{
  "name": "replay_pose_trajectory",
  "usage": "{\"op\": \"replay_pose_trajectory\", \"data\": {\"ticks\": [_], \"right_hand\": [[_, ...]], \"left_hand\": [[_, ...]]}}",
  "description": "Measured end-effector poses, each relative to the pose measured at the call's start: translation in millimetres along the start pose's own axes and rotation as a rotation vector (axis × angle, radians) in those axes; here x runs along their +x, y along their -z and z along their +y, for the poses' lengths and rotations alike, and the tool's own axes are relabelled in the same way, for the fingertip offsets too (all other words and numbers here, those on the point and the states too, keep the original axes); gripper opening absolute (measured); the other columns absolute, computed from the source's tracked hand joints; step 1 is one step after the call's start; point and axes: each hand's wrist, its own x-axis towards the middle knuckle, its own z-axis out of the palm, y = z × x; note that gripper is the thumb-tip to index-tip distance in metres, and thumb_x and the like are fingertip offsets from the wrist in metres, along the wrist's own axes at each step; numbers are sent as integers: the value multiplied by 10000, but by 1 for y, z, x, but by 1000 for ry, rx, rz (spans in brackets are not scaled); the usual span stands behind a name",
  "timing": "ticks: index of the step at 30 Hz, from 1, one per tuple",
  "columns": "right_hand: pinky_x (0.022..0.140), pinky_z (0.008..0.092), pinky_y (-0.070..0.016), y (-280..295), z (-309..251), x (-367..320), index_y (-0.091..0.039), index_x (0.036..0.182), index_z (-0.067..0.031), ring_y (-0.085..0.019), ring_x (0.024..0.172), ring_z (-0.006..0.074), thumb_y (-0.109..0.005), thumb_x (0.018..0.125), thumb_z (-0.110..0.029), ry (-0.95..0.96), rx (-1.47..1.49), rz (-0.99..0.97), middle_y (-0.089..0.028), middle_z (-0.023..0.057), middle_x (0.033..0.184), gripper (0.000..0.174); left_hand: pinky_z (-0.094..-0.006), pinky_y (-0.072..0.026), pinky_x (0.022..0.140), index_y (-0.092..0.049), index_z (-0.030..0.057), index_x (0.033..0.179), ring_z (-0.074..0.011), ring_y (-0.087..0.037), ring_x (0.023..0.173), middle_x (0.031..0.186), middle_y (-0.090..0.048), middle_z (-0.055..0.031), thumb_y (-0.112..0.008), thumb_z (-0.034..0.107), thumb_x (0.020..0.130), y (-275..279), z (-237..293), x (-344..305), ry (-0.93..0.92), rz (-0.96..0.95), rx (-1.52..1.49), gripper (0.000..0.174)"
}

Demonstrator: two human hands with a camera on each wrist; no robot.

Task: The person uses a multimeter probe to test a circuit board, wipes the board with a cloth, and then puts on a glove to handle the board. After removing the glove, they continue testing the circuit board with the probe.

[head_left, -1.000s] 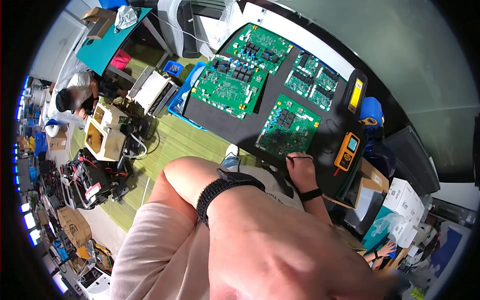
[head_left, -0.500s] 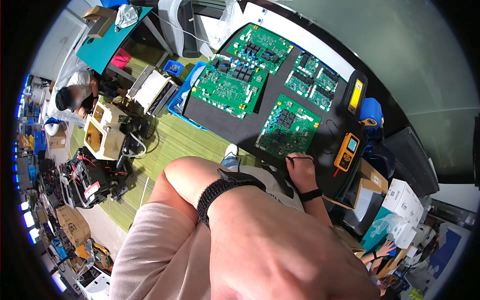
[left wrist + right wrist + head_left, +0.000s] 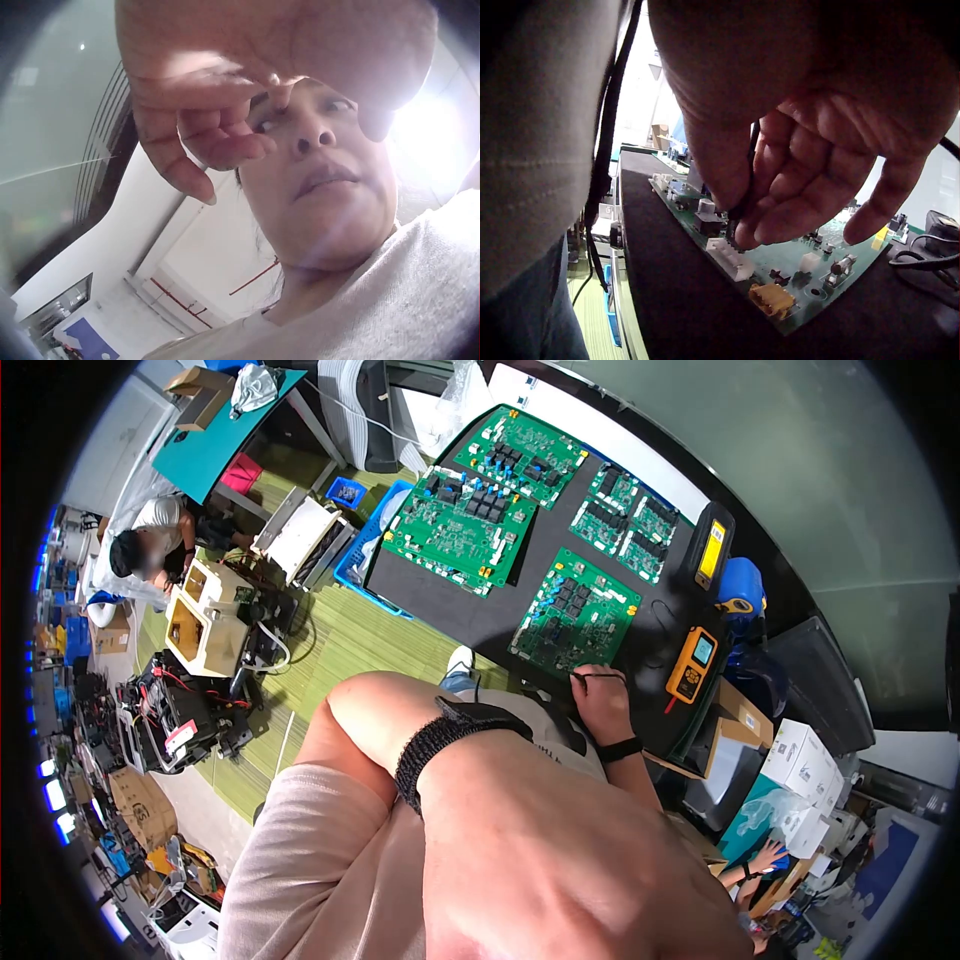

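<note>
My right hand [image 3: 604, 710] is at the near edge of a green circuit board [image 3: 592, 618] on the dark tabletop. In the right wrist view its thumb and fingers pinch a thin black cable [image 3: 753, 154] close over the board, beside a white connector [image 3: 730, 259]; the cable's tip is hidden between the fingertips. An orange connector [image 3: 773, 300] sits at the board's corner. My left hand [image 3: 580, 850] is raised close before the head camera, its fingers out of sight there. From the left wrist, loosely bent fingers [image 3: 225, 142] hang by the face, holding nothing visible.
Larger green boards [image 3: 455, 530] lie stacked on the left, smaller boards [image 3: 628, 520] at the back. An orange handheld meter [image 3: 694, 663], a black case [image 3: 708, 545] and a blue tool [image 3: 742, 586] line the right side. Another person [image 3: 160, 540] crouches beside machine parts at far left.
Both of my hands stay nearly where they were, the right one still at the board's edge. The head view has shifted slightly. Boards and meter keep their places.
</note>
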Motion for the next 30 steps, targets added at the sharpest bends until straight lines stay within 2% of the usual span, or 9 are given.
{"op": "replay_pose_trajectory", "data": {"ticks": [16, 18, 21, 23, 24, 25, 26, 27, 30], "right_hand": [[840, 434, -447, 1, -1, 1, -622, 883, -105, -627, 868, 294, -636, 874, -187, 2, 6, 11, -647, 94, 854, 84], [819, 434, -475, 2, -2, 1, -645, 887, -80, -636, 820, 313, -685, 850, -174, 26, 10, 60, -658, 106, 838, 108], [848, 429, -455, -2, 1, 0, -640, 880, -101, -634, 863, 292, -636, 861, -204, 25, 20, 45, -655, 98, 849, 104], [851, 426, -460, -41, 27, -8, -652, 874, -94, -642, 860, 290, -640, 851, -204, 3, -14, 3, -665, 102, 850, 113], [854, 423, -465, -52, 38, -9, -664, 869, -87, -649, 857, 287, -644, 841, -205, -19, -47, -44, -675, 106, 851, 123], [858, 422, -471, -14, 12, -5, -680, 862, -76, -661, 858, 283, -646, 827, -201, -14, -37, -38, -690, 115, 855, 134], [856, 429, -469, -19, 11, -6, -679, 859, -82, -659, 861, 284, -650, 822, -200, 25, 161, 180, -686, 114, 856, 127], [856, 429, -469, -11, 5, -3, -676, 853, -81, -658, 858, 286, -650, 822, -199, 2, 61, 106, -683, 112, 852, 125], [849, 432, -468, -3, 1, -2, -668, 835, -80, -653, 856, 285, -657, 818, -196, -48, -2, 47, -677, 107, 854, 119]], "left_hand": [[-396, -485, 622, -595, -40, 959, -362, -579, 652, 902, -603, -140, -725, 532, 838, 1, -2, -3, 1, 42, -16, 599], [-396, -484, 619, -595, -40, 954, -362, -578, 643, 897, -602, -137, -722, 538, 840, 1, -2, -3, 3, 46, -19, 603], [-395, -484, 615, -595, -41, 947, -361, -576, 630, 889, -602, -134, -718, 547, 842, 1, -3, -1, 5, 44, -28, 609], [-394, -484, 613, -595, -41, 945, -361, -575, 626, 887, -602, -132, -717, 550, 843, 13, -9, -8, 0, 23, -39, 612], [-357, -491, 695, -570, -38, 1029, -295, -595, 736, 954, -597, -119, -711, 430, 860, 36, -14, -26, 134, 111, 181, 517], [-320, -499, 778, -544, -36, 1113, -230, -614, 846, 1021, -593, -106, -705, 309, 877, 49, -11, -31, 265, 197, 399, 448], [-279, -490, 842, -537, -7, 1190, -126, -584, 954, 1065, -598, -60, -647, 138, 897, 36, -4, -36, 597, 679, 64, 345], [-261, -489, 839, -505, 19, 1304, -76, -566, 946, 1108, -597, -31, -583, 22, 913, 51, -18, -59, 628, 750, 130, 399], [-296, -490, 911, -472, 1, 1386, -121, -583, 1022, 1190, -599, -47, -531, -6, 916, 65, -27, -103, 725, 1009, -94, 474]]}}
